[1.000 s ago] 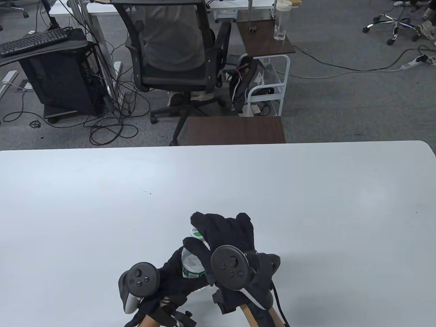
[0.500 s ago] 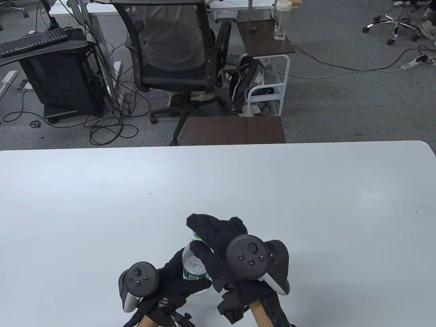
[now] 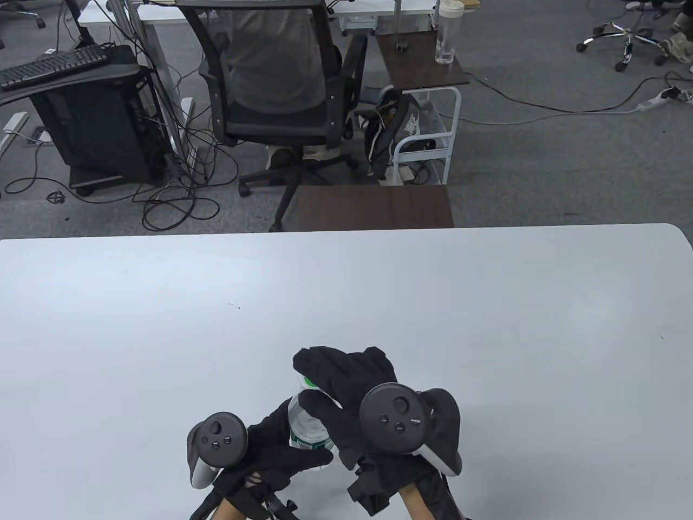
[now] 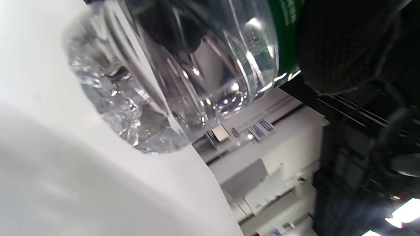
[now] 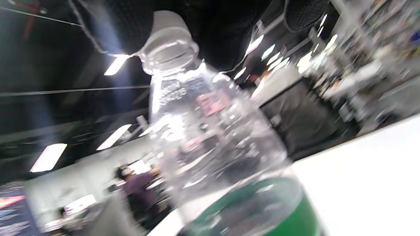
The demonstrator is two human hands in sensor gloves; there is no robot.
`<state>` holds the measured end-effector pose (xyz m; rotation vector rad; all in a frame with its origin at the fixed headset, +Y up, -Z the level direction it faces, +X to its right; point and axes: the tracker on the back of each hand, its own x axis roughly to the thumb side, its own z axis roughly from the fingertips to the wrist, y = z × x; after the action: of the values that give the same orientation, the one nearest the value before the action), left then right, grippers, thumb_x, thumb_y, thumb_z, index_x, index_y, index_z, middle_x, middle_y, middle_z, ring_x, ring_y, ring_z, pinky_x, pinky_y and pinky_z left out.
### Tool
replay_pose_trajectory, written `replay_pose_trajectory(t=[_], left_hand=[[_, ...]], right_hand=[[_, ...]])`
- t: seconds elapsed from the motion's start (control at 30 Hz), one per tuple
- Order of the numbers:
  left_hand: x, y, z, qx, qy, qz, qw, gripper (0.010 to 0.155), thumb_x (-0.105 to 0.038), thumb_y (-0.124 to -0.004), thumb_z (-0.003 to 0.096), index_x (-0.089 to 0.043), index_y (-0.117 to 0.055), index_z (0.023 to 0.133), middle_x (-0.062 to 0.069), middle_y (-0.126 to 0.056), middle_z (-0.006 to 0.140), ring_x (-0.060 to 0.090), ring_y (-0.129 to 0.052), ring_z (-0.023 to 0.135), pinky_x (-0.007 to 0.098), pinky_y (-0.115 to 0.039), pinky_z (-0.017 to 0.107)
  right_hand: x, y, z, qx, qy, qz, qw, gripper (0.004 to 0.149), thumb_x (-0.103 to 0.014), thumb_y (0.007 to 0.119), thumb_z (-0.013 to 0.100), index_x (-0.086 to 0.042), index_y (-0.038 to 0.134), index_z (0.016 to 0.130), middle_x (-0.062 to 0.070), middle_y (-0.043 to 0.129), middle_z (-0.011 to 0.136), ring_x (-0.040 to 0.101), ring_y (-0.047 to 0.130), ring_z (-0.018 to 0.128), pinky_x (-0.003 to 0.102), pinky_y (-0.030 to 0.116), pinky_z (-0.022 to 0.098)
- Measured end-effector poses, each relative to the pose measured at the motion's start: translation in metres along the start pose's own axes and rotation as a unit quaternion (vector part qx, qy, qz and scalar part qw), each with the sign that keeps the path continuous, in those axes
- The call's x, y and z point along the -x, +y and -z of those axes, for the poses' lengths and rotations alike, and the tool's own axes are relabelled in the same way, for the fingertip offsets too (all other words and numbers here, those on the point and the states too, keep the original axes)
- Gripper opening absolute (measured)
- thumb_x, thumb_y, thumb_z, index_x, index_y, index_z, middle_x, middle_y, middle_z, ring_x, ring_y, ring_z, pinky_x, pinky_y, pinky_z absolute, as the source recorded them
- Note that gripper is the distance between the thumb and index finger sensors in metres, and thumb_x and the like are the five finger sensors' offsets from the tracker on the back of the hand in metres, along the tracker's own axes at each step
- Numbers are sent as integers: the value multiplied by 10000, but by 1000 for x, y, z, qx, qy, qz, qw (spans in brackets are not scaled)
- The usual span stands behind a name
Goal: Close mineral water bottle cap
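Observation:
A clear mineral water bottle (image 3: 306, 423) with a green label stands near the table's front edge. My left hand (image 3: 281, 449) grips its body around the label. In the left wrist view the bottle's base (image 4: 157, 98) rests on the white table. My right hand (image 3: 335, 379) is over the bottle's top and its fingers hold the white cap (image 5: 167, 29), which sits on the neck. In the right wrist view the bottle (image 5: 213, 147) fills the middle, with black glove fingers over the cap. In the table view the cap is hidden by my right hand.
The white table (image 3: 487, 303) stretches far and to both sides of the hands. Beyond its far edge are a small brown side table (image 3: 373, 208) and an office chair (image 3: 276, 81).
My right hand has turned over the cap; its tracker swung from the left to the right and the fingers shifted slightly left. The left hand and bottle stayed in place.

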<state>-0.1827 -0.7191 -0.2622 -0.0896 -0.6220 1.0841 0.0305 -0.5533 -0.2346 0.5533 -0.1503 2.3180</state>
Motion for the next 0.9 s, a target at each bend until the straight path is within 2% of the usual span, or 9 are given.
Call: replay_pose_trajectory(t=[0.1,0.2,0.33,0.4,0.47,0.6,0.7,0.8,0.9], left_hand=[[-2,-4,1,33,-10,-9,999,907,-501,-971,446,-185,-466,1131,163,-612,1102,444,-748,1004,669,-558,709],[-5,-10,-1,-8,1,23,1000,913,-498,-966,438,-147,-473,1120,190,-626,1080,462,-771,976,660,-580,697],[-11,-15,-4,-71,15,56,996,903,-516,-960,433,-117,-506,1104,207,-664,1042,462,-816,927,651,-611,671],[-15,-16,-5,-113,30,101,988,906,-532,-947,434,-102,-511,1101,214,-680,1027,459,-834,908,643,-630,659],[-14,-16,-3,-99,45,86,990,911,-512,-951,435,-102,-493,1107,218,-656,1043,472,-811,927,649,-617,664],[-5,-8,-2,-34,5,45,998,914,-504,-951,446,-116,-467,1116,211,-628,1064,468,-784,956,651,-597,685],[0,-3,1,20,-14,17,1000,913,-504,-949,450,-130,-459,1125,197,-619,1080,460,-773,974,656,-580,703],[3,-4,3,67,-25,-17,997,913,-490,-948,461,-139,-441,1134,193,-595,1098,460,-744,999,669,-555,717],[2,-7,2,64,-19,-11,998,911,-495,-940,466,-134,-437,1134,200,-595,1095,463,-750,993,674,-562,709]], right_hand=[[2,0,0,-34,-20,28,999,510,-464,735,527,-446,674,1032,-133,708,1139,187,766,1037,621,475,830],[-2,0,-1,-19,-13,-27,999,508,-437,730,525,-442,669,1029,-69,747,1127,185,803,978,609,473,836],[-7,3,-4,48,17,-72,996,510,-435,735,509,-409,696,1017,-28,804,1081,183,851,918,552,466,836],[-10,9,-8,122,34,-119,985,504,-445,745,497,-386,725,997,-1,845,1037,189,897,856,546,490,819],[-13,14,-11,163,33,-174,971,506,-493,747,480,-400,744,977,-29,890,996,148,948,797,528,546,803],[-5,14,-7,114,21,-93,989,528,-556,778,459,-442,737,973,-103,868,1009,105,922,815,559,539,815],[9,12,0,10,-2,-4,1000,510,-534,738,497,-503,679,1003,-163,756,1096,131,837,963,593,515,815],[21,15,7,-81,-19,103,991,524,-480,710,544,-470,615,1060,-122,639,1169,255,699,1074,630,460,814],[22,18,6,-61,-17,98,993,521,-444,712,541,-451,629,1055,-79,685,1136,223,725,1027,634,432,822]])
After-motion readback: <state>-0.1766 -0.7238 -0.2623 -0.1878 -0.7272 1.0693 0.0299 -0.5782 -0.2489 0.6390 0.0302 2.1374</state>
